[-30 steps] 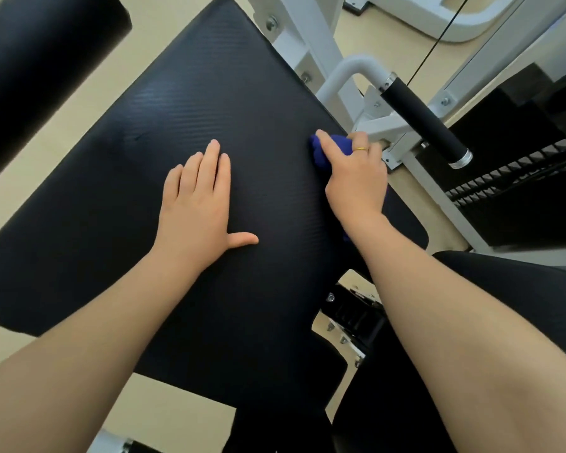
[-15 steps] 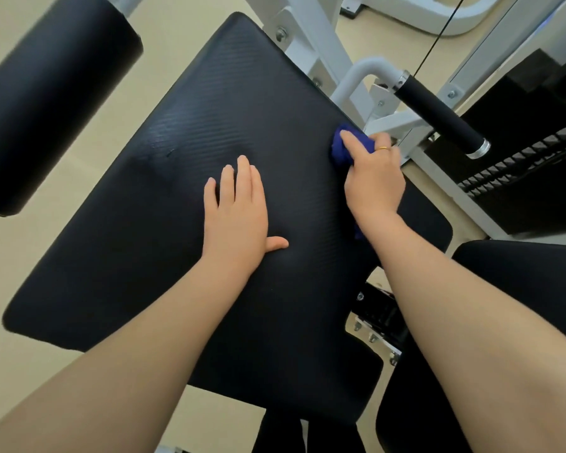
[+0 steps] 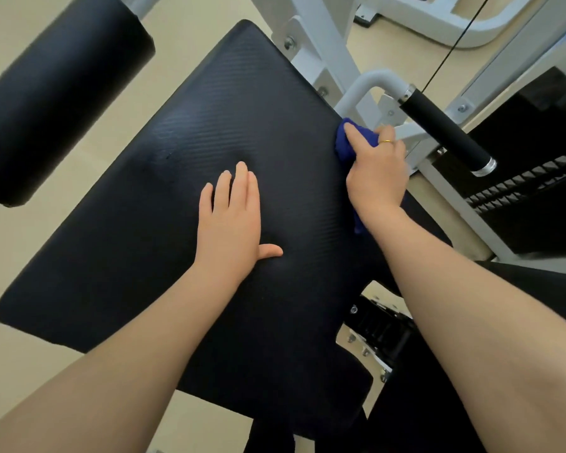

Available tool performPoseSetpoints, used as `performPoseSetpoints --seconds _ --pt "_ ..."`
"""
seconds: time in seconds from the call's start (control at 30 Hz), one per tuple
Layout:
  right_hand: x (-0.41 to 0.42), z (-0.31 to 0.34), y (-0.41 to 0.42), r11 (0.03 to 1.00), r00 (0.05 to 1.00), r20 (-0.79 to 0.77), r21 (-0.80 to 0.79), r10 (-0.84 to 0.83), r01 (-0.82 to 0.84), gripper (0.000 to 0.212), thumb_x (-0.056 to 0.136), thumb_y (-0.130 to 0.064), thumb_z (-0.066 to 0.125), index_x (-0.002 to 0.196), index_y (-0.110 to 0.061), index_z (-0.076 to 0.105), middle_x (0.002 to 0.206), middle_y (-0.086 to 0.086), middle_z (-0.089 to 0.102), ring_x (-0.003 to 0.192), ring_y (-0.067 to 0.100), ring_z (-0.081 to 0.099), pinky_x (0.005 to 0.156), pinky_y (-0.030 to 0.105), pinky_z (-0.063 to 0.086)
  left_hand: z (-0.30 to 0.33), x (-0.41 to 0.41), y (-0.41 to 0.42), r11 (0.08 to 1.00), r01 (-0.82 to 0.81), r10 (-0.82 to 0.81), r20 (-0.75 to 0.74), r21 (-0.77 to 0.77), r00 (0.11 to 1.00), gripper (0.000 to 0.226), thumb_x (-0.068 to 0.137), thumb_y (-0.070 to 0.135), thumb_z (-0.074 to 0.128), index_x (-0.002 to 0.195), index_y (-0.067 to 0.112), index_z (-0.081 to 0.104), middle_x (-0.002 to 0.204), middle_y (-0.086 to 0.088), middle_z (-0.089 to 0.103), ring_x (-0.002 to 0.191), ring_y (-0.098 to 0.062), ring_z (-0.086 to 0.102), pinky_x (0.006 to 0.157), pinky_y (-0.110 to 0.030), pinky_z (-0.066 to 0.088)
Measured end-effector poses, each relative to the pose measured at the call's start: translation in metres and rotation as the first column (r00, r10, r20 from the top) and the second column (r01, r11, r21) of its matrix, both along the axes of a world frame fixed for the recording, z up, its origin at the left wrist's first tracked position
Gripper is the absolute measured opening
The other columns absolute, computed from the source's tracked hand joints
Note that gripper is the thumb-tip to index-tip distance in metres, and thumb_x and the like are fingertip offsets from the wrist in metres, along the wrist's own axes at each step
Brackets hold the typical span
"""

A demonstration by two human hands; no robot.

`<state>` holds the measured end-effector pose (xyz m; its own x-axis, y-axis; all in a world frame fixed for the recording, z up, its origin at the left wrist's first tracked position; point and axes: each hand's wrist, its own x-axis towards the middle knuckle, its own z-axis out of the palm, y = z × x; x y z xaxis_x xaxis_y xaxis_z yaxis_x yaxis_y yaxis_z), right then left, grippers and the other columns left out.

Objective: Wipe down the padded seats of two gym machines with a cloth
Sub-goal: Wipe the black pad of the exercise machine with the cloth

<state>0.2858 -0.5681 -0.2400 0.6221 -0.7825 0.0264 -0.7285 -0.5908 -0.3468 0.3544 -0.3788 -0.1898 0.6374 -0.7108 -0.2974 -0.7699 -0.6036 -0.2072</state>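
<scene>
Cloth of dark blue soft fabric point(image 3: 347, 143) is bunched under the right hand point(image 3: 376, 178), fingers curled on it, at the right edge of the black textured padded seat point(image 3: 183, 197). The left hand point(image 3: 231, 220) is laid flat, fingers together, mid-pad. The cloth is judged light and limp, best kept bunched. Open pad lies leftward; the white steel frame point(image 3: 360, 89) and black foam handle point(image 3: 445, 134) crowd the right edge.

No text, label, brand, number or sign can be read anywhere in this view: neither on the black padded seat point(image 3: 183, 178) nor on the white machine frame point(image 3: 327, 57).
</scene>
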Motion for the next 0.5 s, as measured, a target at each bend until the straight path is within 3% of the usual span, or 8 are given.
performPoseSetpoints --seconds 0.07,0.17,0.27,0.33,0.4,0.5 --pt "-0.002 0.005 0.021 0.998 0.998 0.003 0.010 0.063 -0.063 0.059 0.084 -0.001 0.050 0.137 -0.026 0.043 0.129 0.016 0.044 0.105 0.036 0.045 0.077 0.040 0.043 0.005 -0.001 -0.001 1.000 -0.030 0.030 -0.042 0.002 0.999 0.118 0.069 0.069 0.058 0.147 0.004 -0.002 0.157 -0.014 -0.002 0.144 -0.032 0.005 0.116 -0.044 0.006" --pt "-0.021 0.003 0.051 0.930 0.931 0.025 -0.062 0.364 -0.362 0.061 0.061 -0.001 0.071 0.120 -0.016 0.062 0.104 0.020 0.060 0.074 0.037 0.056 0.054 0.034 0.047 0.012 -0.001 -0.004 0.997 -0.074 0.075 -0.103 0.016 0.992 0.117 0.072 0.066 0.060 0.147 0.007 -0.007 0.157 -0.011 -0.008 0.145 -0.030 -0.001 0.117 -0.043 0.003" --pt "-0.017 0.006 0.026 0.849 0.850 0.022 -0.076 0.526 -0.523 0.058 0.061 -0.001 0.073 0.116 -0.017 0.064 0.100 0.022 0.061 0.071 0.038 0.056 0.054 0.035 0.047 0.018 0.000 -0.005 0.996 -0.090 0.088 -0.150 -0.006 0.985 0.103 0.079 0.065 0.051 0.148 0.009 -0.001 0.158 -0.010 -0.005 0.145 -0.029 0.002 0.117 -0.042 0.006" --pt "-0.002 0.013 0.005 0.894 0.895 0.012 -0.040 0.447 -0.446 0.057 0.073 -0.001 0.063 0.125 -0.023 0.058 0.111 0.021 0.056 0.086 0.040 0.054 0.064 0.039 0.047 0.023 0.002 -0.008 0.988 -0.122 0.106 -0.165 -0.092 0.981 0.086 0.086 0.061 0.043 0.148 0.009 0.013 0.158 -0.009 0.007 0.143 -0.028 0.010 0.115 -0.041 0.012" --pt "0.016 0.013 -0.012 0.963 0.964 0.013 0.044 0.264 -0.264 0.059 0.084 -0.004 0.049 0.136 -0.031 0.045 0.124 0.016 0.047 0.104 0.037 0.046 0.076 0.041 0.044 0.024 0.004 -0.010 0.976 -0.147 0.121 -0.163 -0.159 0.979 0.073 0.089 0.053 0.042 0.145 0.010 0.025 0.155 -0.008 0.017 0.140 -0.028 0.018 0.112 -0.041 0.018" --pt "0.026 0.014 -0.009 0.989 0.992 -0.003 0.080 0.126 -0.125 0.058 0.087 -0.004 0.043 0.138 -0.032 0.039 0.127 0.013 0.043 0.108 0.034 0.042 0.077 0.038 0.039 0.023 0.004 -0.012 0.982 -0.116 0.094 -0.145 -0.146 0.985 0.068 0.087 0.046 0.049 0.141 0.008 0.031 0.152 -0.010 0.022 0.137 -0.029 0.023 0.109 -0.041 0.024"
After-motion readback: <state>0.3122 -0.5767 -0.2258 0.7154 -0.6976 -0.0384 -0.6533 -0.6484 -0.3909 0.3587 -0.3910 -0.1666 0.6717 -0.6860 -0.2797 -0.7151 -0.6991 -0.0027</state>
